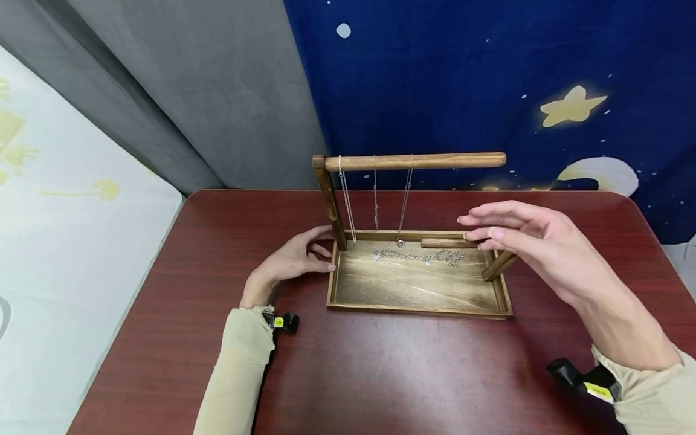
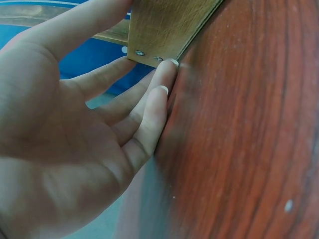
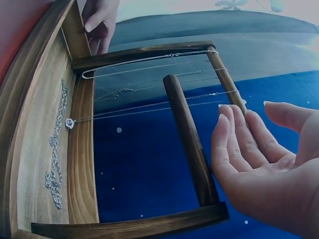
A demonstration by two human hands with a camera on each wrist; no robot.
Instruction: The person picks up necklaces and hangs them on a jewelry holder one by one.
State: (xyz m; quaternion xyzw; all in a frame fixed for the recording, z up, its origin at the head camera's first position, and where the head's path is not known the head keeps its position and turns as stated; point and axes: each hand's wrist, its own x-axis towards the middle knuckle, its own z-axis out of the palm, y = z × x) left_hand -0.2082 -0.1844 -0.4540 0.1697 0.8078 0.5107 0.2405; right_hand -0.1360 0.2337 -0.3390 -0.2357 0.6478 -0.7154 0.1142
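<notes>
A brown wooden jewellery stand [image 1: 415, 161] has a tray base [image 1: 418, 296], a tall left post and a shorter right post [image 1: 499, 266]. From its upper bar hang three thin silver necklaces [image 1: 376, 196]; one carries a pendant [image 3: 70, 123] near the tray's back wall. More silver chains [image 1: 418, 257] lie inside the tray. My left hand [image 1: 293, 257] touches the tray's left end, thumb at the side wall and fingers around the back corner. My right hand [image 1: 535, 238], thumb apart from bent fingers, hovers around the right end of the lower bar [image 1: 446, 243], nothing in its grasp.
The stand is on a dark red wood-grain table [image 1: 380, 374]. Behind it hang a grey curtain [image 1: 234, 90] and a blue curtain [image 1: 435, 78] with stars and a moon. A white patterned surface [image 1: 65, 241] borders the table's left side.
</notes>
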